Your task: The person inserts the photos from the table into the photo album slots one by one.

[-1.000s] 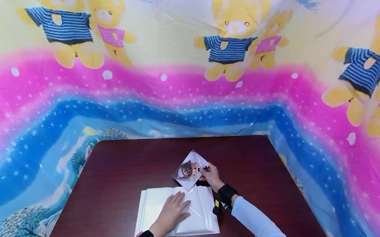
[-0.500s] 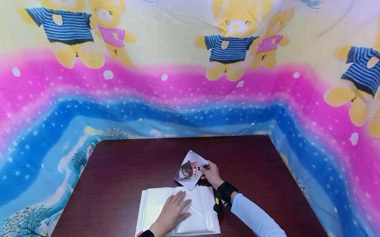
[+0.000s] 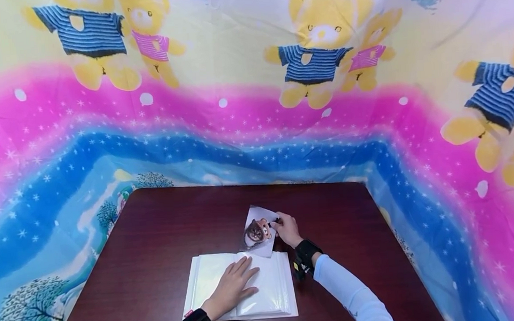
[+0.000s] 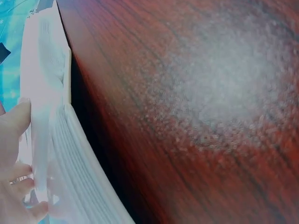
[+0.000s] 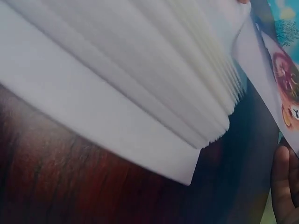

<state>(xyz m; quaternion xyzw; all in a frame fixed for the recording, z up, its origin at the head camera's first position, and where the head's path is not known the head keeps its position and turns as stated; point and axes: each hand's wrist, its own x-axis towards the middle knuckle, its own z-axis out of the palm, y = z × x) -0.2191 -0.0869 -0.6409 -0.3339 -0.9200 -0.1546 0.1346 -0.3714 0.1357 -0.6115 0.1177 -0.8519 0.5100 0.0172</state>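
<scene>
A photo album (image 3: 267,295) lies spread on the table, its glossy white pages facing up. My left hand (image 3: 230,286) rests flat across the middle, fingers straight and spread on the page. In the left wrist view, that hand's fingers (image 4: 18,116) lie on the clear sleeve beside the page stack. Just beyond the album's far edge, my right hand (image 3: 288,228) pinches the right edge of a photo (image 3: 257,231) of a cat in a bear hat. The photo's near end overlaps the top of the right page. In the right wrist view, the photo (image 5: 261,70) tilts beside the layered sleeves.
The dark brown wooden table (image 3: 176,222) extends around the album. A cloth with printed bears (image 3: 234,107) hangs behind and at both sides. Black bands (image 3: 308,253) wrap both wrists, and a small black device (image 3: 299,270) sits under the right one.
My right hand has shifted slightly right and turned the photo from a diamond slant to a straighter stance, its near edge over the page top. The left hand has stayed in place.
</scene>
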